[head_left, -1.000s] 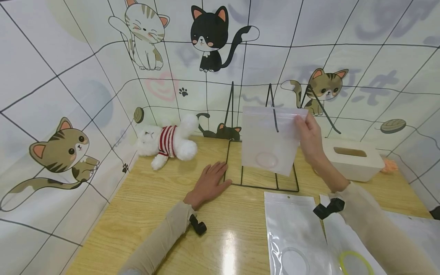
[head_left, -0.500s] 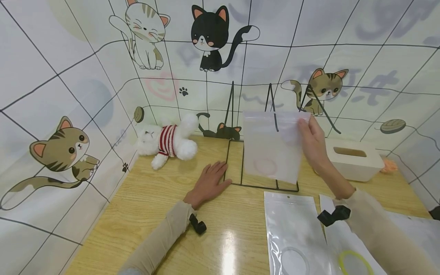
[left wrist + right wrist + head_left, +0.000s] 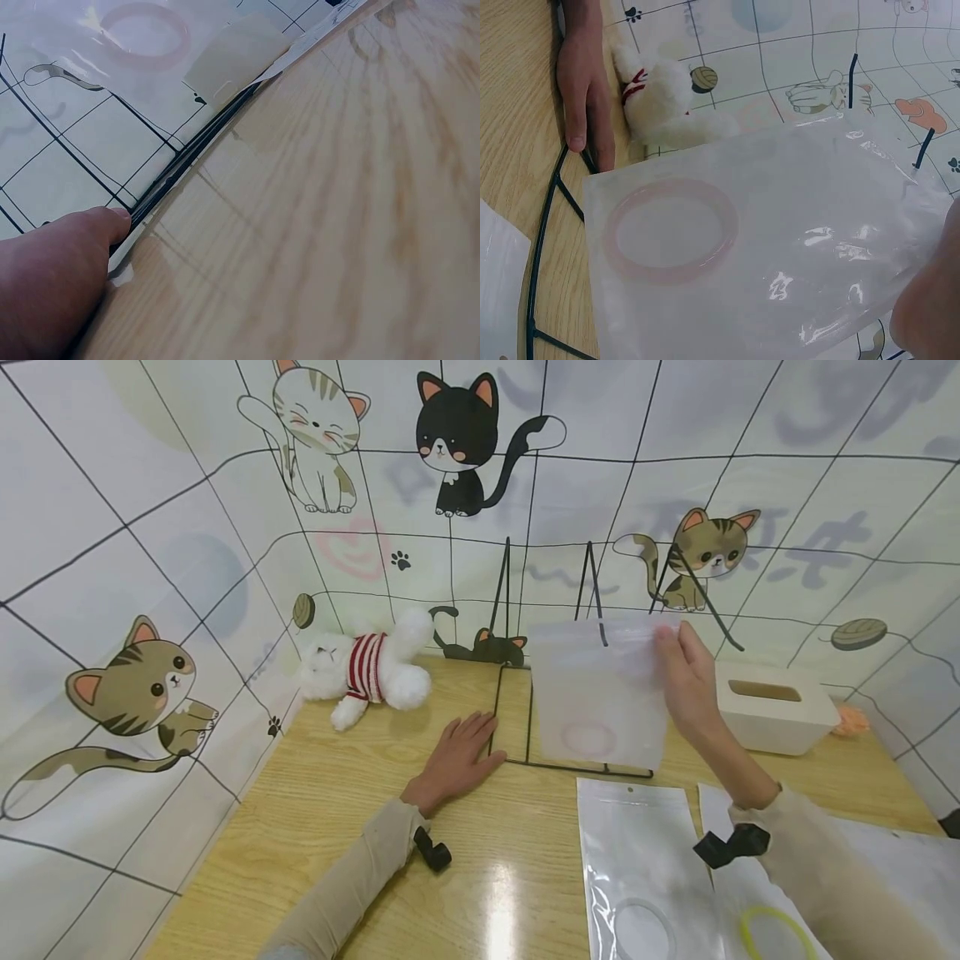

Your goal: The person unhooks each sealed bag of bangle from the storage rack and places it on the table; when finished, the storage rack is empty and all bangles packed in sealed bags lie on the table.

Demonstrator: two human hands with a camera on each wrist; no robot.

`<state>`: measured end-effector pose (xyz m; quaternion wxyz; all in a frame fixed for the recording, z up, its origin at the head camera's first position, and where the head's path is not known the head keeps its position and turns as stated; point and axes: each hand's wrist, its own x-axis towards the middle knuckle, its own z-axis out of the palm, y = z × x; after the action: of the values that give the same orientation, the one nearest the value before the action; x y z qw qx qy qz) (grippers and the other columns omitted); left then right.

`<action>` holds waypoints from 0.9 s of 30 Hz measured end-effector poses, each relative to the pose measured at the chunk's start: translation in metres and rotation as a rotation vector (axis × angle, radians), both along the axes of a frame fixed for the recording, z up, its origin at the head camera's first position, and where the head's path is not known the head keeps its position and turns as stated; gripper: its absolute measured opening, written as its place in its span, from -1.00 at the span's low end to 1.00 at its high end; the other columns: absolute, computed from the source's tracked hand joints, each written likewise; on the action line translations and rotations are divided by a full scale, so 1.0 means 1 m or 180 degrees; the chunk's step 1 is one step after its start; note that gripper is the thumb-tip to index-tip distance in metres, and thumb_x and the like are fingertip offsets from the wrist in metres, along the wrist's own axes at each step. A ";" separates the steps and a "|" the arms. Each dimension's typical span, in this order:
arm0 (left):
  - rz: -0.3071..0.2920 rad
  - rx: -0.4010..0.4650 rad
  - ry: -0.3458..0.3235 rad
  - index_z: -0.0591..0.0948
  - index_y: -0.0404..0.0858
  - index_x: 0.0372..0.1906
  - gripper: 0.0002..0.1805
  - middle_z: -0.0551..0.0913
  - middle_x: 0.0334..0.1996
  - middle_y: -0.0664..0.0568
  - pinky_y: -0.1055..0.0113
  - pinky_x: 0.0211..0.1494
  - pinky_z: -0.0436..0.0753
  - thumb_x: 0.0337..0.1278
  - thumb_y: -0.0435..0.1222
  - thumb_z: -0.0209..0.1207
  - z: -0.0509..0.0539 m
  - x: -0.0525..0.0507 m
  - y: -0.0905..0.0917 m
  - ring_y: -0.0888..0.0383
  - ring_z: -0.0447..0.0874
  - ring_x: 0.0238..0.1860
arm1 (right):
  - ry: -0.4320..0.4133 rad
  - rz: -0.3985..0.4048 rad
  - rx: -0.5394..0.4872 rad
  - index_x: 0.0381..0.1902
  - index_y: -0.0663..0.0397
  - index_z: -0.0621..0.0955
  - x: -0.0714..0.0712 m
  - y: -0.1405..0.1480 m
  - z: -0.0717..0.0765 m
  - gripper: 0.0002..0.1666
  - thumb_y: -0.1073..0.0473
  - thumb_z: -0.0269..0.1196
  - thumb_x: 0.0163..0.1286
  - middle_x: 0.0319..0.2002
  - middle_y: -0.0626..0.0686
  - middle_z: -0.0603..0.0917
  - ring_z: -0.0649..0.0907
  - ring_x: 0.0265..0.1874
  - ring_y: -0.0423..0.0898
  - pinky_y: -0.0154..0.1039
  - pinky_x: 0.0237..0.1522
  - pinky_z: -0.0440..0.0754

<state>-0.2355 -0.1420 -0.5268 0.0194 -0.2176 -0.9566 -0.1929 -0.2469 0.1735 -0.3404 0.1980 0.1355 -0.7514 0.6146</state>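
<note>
My right hand [image 3: 688,681] pinches the upper right corner of a translucent zip bag [image 3: 600,693], thumb in front. A pink ring [image 3: 730,225] shows through the bag's lower part. The bag hangs in front of a black wire rack [image 3: 555,766] with upright hooks. One hook tip [image 3: 603,633] shows in front of the bag's top edge; whether it passes through a hole, I cannot tell. My left hand [image 3: 459,760] rests palm down at the left end of the rack's base, fingers straight. In the left wrist view only part of that hand is visible, touching the black wire.
A white plush toy [image 3: 367,668] in a striped top lies back left. At the right stands a white tissue box [image 3: 780,722]. In front lie a flat bag [image 3: 637,843] with a pale ring and another bag [image 3: 738,868] with a yellow ring. Patterned cloth walls surround the table.
My right hand has moved down and slightly right with the zip bag, whose top edge now sits lower, near the hook tip. The left hand has stayed still.
</note>
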 end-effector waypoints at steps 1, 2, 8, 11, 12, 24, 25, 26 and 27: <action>-0.0003 0.0002 0.0000 0.10 -0.10 0.60 -0.23 0.08 0.60 0.07 0.00 0.63 -0.12 0.49 0.22 -0.23 0.000 0.000 0.000 0.07 -0.06 0.62 | 0.0015 0.0016 -0.0048 -0.33 -0.19 0.45 0.001 -0.001 0.000 -0.77 0.03 -0.01 0.61 -0.51 -0.16 0.28 0.27 -0.47 -0.17 -0.34 -0.41 0.20; -0.0008 0.0011 0.0006 0.10 -0.11 0.60 -0.23 0.08 0.60 0.06 0.00 0.63 -0.11 0.49 0.22 -0.23 0.000 0.000 0.000 0.06 -0.05 0.62 | 0.0027 0.0024 -0.0071 -0.33 -0.19 0.46 0.002 -0.001 0.001 -0.77 0.03 0.00 0.61 -0.52 -0.16 0.28 0.27 -0.47 -0.17 -0.35 -0.41 0.20; -0.0033 0.0058 0.0063 0.13 -0.14 0.59 -0.23 0.12 0.59 0.02 -0.05 0.62 -0.06 0.49 0.20 -0.18 0.001 0.000 0.000 0.02 -0.01 0.61 | 0.0036 0.0075 -0.0283 -0.31 -0.19 0.53 0.011 -0.003 0.002 -0.79 0.07 0.03 0.59 -0.50 -0.16 0.35 0.29 -0.48 -0.18 -0.37 -0.44 0.24; -0.0032 0.0058 0.0083 0.14 -0.14 0.59 -0.23 0.13 0.58 0.01 -0.05 0.62 -0.06 0.49 0.20 -0.18 0.001 0.001 0.000 0.02 0.00 0.61 | 0.0002 0.0093 -0.0359 -0.29 -0.17 0.54 0.017 -0.003 0.002 -0.81 0.08 0.05 0.58 -0.50 -0.15 0.36 0.30 -0.49 -0.18 -0.37 -0.45 0.25; -0.0034 0.0064 0.0084 0.14 -0.15 0.58 -0.23 0.13 0.58 0.01 -0.05 0.62 -0.06 0.49 0.19 -0.18 0.001 0.001 0.000 0.02 0.00 0.61 | -0.0019 0.0083 -0.0344 -0.29 -0.16 0.54 0.019 -0.003 0.001 -0.81 0.07 0.05 0.59 -0.50 -0.15 0.35 0.30 -0.49 -0.18 -0.37 -0.45 0.25; -0.0049 0.0084 0.0121 0.17 -0.17 0.57 -0.23 0.15 0.58 -0.02 -0.07 0.61 -0.04 0.49 0.19 -0.18 0.002 0.001 0.002 -0.01 0.02 0.60 | -0.0160 0.0278 -0.0438 -0.08 -0.15 0.57 0.051 -0.008 0.000 -0.82 0.04 0.02 0.59 -0.31 -0.11 0.58 0.52 -0.37 -0.17 -0.43 -0.33 0.57; -0.0050 0.0095 0.0112 0.17 -0.17 0.57 -0.23 0.15 0.58 -0.01 -0.07 0.61 -0.05 0.49 0.19 -0.18 0.002 0.001 0.002 -0.01 0.01 0.60 | -0.0185 0.0303 -0.0439 -0.07 -0.14 0.57 0.053 -0.009 0.000 -0.82 0.04 0.02 0.59 -0.30 -0.10 0.59 0.54 -0.36 -0.17 -0.43 -0.32 0.59; -0.0050 0.0083 0.0108 0.17 -0.17 0.57 -0.23 0.14 0.58 -0.01 -0.06 0.61 -0.05 0.49 0.19 -0.18 0.002 0.000 0.002 0.00 0.01 0.60 | -0.0206 0.0332 -0.0435 -0.07 -0.14 0.56 0.055 -0.011 0.000 -0.82 0.03 0.02 0.60 -0.29 -0.10 0.59 0.55 -0.35 -0.17 -0.43 -0.31 0.61; -0.0052 0.0088 0.0101 0.16 -0.16 0.57 -0.23 0.14 0.58 -0.01 -0.06 0.61 -0.05 0.49 0.19 -0.18 0.002 0.000 0.002 0.00 0.01 0.60 | -0.0227 0.0367 -0.0434 -0.07 -0.14 0.56 0.057 -0.012 -0.001 -0.82 0.03 0.01 0.60 -0.28 -0.11 0.59 0.56 -0.34 -0.18 -0.42 -0.31 0.62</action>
<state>-0.2352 -0.1402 -0.5251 0.0360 -0.2281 -0.9516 -0.2028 -0.1902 0.1611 -0.3418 0.1442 0.1426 -0.7054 0.6792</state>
